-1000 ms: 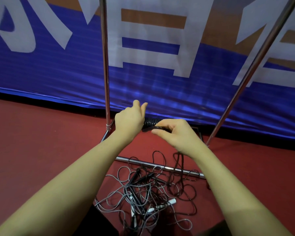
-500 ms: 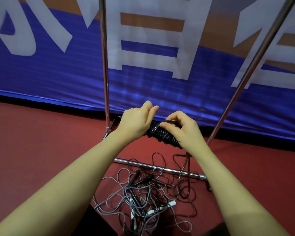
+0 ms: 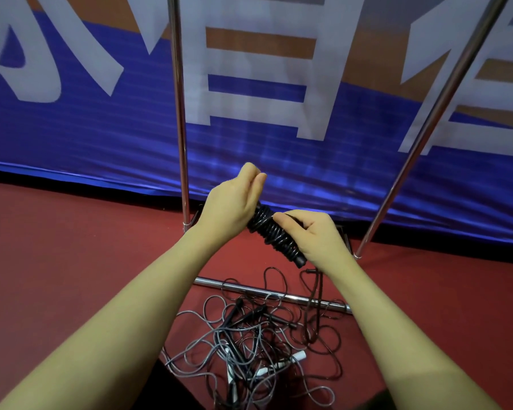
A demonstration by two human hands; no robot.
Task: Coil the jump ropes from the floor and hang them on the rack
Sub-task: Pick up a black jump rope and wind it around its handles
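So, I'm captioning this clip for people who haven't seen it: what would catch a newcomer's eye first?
Centre frame, the left hand and right hand grip a black jump rope bundle wound tightly round its handles, held in the air. Below, on the red floor, lies a tangle of loose ropes across the rack's base bar. Behind, a blue banner with big white characters fills the background.

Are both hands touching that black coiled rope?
Touching. The head view shows the left hand gripping the upper end of the coiled rope, while the right hand wraps round its lower end.
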